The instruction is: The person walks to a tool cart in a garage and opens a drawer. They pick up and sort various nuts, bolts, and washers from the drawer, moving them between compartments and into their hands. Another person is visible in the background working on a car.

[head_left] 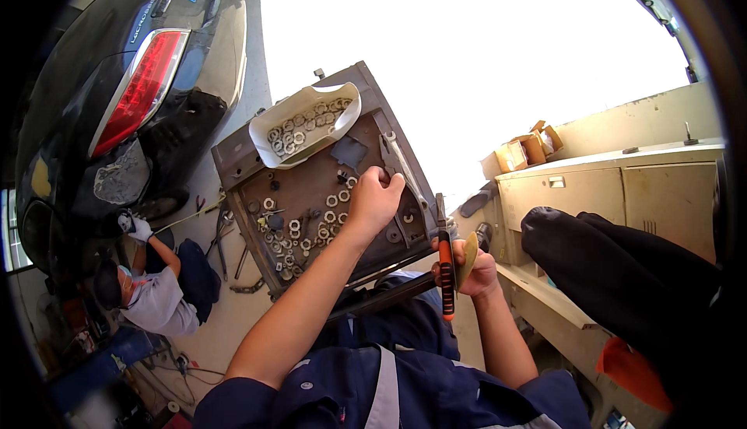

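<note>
- Head view: right hand (476,271) grips an orange-black tool (446,267) and disc (468,259) together, just right of the tray (306,183); probably frees the other hand.
- Tool's long axis runs away from the torso, handle end nearest; disc nearly edge-on.
- Left hand (377,200) bunched over tray beside wrench (405,168); can't tell if holding anything.
- Tub (308,152) likely keeps rings (319,108) from scattering.

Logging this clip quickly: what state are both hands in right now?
Left hand: fingers curled closed above the brown tray; whether it holds anything cannot be told.
Right hand: closed, holding an orange-and-black-handled tool and a tan disc.
</note>
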Action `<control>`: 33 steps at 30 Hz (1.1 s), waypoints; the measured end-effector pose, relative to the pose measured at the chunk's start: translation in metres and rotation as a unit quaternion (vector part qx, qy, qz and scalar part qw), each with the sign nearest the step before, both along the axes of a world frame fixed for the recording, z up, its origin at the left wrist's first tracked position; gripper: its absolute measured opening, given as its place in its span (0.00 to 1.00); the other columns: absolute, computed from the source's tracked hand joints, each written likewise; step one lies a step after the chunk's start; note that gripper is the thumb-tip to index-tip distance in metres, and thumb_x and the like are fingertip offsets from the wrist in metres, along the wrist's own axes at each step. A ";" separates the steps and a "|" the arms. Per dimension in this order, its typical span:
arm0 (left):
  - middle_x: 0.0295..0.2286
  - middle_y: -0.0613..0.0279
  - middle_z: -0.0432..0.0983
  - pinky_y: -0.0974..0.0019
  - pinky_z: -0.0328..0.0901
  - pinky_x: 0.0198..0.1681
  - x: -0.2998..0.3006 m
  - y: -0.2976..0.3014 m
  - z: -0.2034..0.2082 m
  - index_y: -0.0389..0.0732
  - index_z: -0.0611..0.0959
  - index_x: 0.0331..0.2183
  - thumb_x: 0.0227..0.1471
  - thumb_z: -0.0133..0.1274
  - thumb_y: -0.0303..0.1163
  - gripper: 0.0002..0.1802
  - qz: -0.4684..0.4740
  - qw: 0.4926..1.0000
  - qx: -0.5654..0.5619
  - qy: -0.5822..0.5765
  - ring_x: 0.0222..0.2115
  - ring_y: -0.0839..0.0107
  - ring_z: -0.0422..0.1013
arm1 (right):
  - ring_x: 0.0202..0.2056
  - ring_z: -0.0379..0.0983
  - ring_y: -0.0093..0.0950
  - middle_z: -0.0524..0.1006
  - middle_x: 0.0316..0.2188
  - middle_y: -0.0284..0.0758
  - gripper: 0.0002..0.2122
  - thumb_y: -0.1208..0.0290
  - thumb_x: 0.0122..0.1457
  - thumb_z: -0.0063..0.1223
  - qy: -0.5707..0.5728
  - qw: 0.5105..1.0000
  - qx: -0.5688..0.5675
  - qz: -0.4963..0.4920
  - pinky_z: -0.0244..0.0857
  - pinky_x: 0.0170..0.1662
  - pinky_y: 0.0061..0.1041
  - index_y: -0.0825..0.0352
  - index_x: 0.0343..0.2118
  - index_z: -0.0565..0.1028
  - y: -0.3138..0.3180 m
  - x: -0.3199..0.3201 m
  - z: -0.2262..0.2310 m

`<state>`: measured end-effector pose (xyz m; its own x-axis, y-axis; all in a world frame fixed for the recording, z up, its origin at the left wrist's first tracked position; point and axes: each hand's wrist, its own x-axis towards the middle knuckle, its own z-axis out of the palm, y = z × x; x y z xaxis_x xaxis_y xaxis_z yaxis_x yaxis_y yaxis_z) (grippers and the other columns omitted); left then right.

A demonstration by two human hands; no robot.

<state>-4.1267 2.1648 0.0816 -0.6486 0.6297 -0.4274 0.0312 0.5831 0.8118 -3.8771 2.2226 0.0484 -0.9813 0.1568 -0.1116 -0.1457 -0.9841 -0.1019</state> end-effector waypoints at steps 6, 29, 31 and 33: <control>0.27 0.56 0.73 0.60 0.65 0.40 -0.022 -0.041 0.004 0.36 0.78 0.28 0.49 0.58 0.31 0.09 -0.035 0.983 0.025 0.179 0.33 0.61 0.70 | 0.48 0.70 0.50 0.61 0.55 0.45 0.07 0.70 0.56 0.55 -0.020 1.000 0.004 0.001 0.66 0.42 0.43 0.69 0.32 0.72 0.001 0.002 0.001; 0.22 0.58 0.68 0.62 0.65 0.26 -0.066 -0.057 -0.007 0.39 0.67 0.27 0.47 0.50 0.21 0.08 0.052 0.992 0.073 -0.084 0.20 0.65 0.68 | 0.48 0.69 0.51 0.60 0.56 0.46 0.07 0.70 0.58 0.54 -0.022 1.000 0.016 0.011 0.68 0.43 0.43 0.69 0.33 0.72 0.001 -0.001 0.004; 0.19 0.62 0.67 0.64 0.64 0.23 -0.063 -0.058 -0.002 0.40 0.66 0.27 0.46 0.48 0.20 0.08 0.060 0.978 0.091 -0.177 0.16 0.71 0.64 | 0.48 0.69 0.51 0.61 0.56 0.46 0.07 0.70 0.58 0.54 -0.021 1.000 0.017 0.007 0.69 0.43 0.43 0.69 0.33 0.72 0.000 -0.001 0.004; 0.22 0.59 0.68 0.66 0.66 0.27 -0.054 -0.057 0.005 0.39 0.67 0.30 0.46 0.48 0.20 0.08 0.031 0.972 0.061 -0.225 0.20 0.69 0.66 | 0.48 0.69 0.51 0.61 0.56 0.46 0.07 0.70 0.58 0.54 -0.019 1.000 0.010 0.004 0.69 0.43 0.43 0.69 0.33 0.72 0.000 -0.001 0.004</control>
<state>-4.1808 2.1078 0.0867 -0.4515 0.6589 -0.6017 -0.3755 0.4714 0.7980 -3.8778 2.2230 0.0522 -0.9777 0.1514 -0.1455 -0.1332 -0.9828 -0.1275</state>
